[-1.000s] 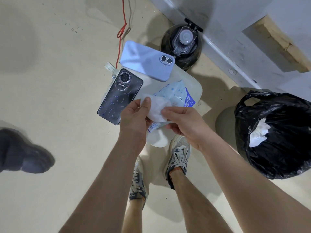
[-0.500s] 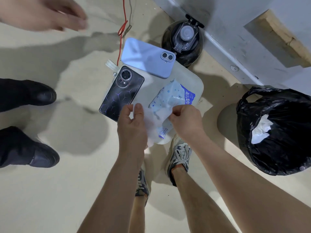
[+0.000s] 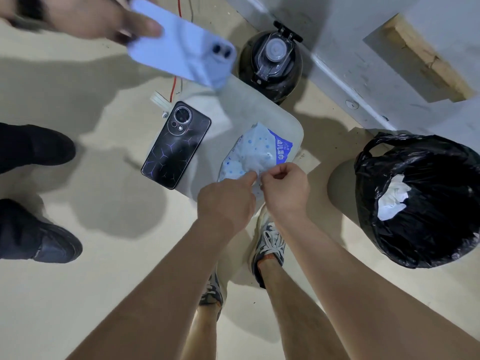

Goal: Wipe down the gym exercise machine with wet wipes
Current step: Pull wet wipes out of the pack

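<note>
Pack point(image 3: 259, 149): lies by the right edge of the pad point(image 3: 259, 107), well apart from the dark phone point(image 3: 176, 145). It is soft, light, slippery film (likely to lift with the wipe unless pinned).
Wipe point(image 3: 253, 162): a crumpled tuft at the pack's opening, probably damp, limp and easily torn. Take it low.
Right hand point(image 3: 284, 188): fingers curled, pinching the tuft.
Left hand point(image 3: 226, 201): one fingertip reaches the pack; whether it pinches, I cannot tell.

The pack of wipes point(image 3: 255, 152) is pale blue with darker blue dots and a deep blue band bearing white characters. One phone point(image 3: 176, 146) is black with thin purple-blue hexagon lines, the other phone point(image 3: 181, 53) plain lilac. The bin bag point(image 3: 428, 178) is black, the crumpled wipe point(image 3: 392, 201) in it white. The floor point(image 3: 104, 281) is beige, the cord point(image 3: 173, 85) red.
</note>
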### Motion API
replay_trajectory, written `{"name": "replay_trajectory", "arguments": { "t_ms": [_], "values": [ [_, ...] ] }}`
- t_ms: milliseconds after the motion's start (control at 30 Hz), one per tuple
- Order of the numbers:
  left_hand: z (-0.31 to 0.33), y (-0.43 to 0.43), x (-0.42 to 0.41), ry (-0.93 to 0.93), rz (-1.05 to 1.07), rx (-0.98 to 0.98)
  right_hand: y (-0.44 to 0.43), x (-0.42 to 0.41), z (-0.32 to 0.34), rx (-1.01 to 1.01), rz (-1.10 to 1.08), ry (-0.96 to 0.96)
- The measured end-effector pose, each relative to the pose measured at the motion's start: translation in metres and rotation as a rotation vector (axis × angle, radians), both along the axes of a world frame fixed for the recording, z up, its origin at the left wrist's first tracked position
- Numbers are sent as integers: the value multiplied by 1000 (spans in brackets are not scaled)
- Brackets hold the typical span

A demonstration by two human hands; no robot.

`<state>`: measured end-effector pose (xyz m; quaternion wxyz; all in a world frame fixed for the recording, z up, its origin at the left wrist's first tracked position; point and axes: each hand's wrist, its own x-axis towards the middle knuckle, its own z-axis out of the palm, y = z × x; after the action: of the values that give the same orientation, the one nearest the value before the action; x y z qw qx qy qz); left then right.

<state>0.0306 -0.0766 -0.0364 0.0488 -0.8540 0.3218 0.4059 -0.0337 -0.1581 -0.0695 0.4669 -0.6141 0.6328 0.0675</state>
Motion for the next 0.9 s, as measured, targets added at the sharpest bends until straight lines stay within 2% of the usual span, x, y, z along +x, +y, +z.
{"name": "replay_trajectory", "arguments": {
  "t_ms": [133,300,367,500,567,633,700,800,900],
  "values": [
    [-2,-14,-2,-164,-337,98,-12,10,0,-13,164,96],
    [-5,-22,15,-100,-422,223,-7,10,1,-15,368,110],
    [-9,-15,20,-30,-325,259,0,9,1,10,400,98],
    [-13,8,29,309,251,244,4,0,1,62,404,62],
    [-10,18,25,414,458,181,8,-5,2,97,346,-6],
    [-10,26,18,388,478,139,20,-9,3,191,285,-86],
    [-13,33,13,321,411,120,32,-15,3,265,344,-151],
    [-12,41,11,318,462,51,35,-24,6,231,602,-159],
    [-9,46,6,328,534,-34,24,-25,12,31,924,-41]
  ]
}}
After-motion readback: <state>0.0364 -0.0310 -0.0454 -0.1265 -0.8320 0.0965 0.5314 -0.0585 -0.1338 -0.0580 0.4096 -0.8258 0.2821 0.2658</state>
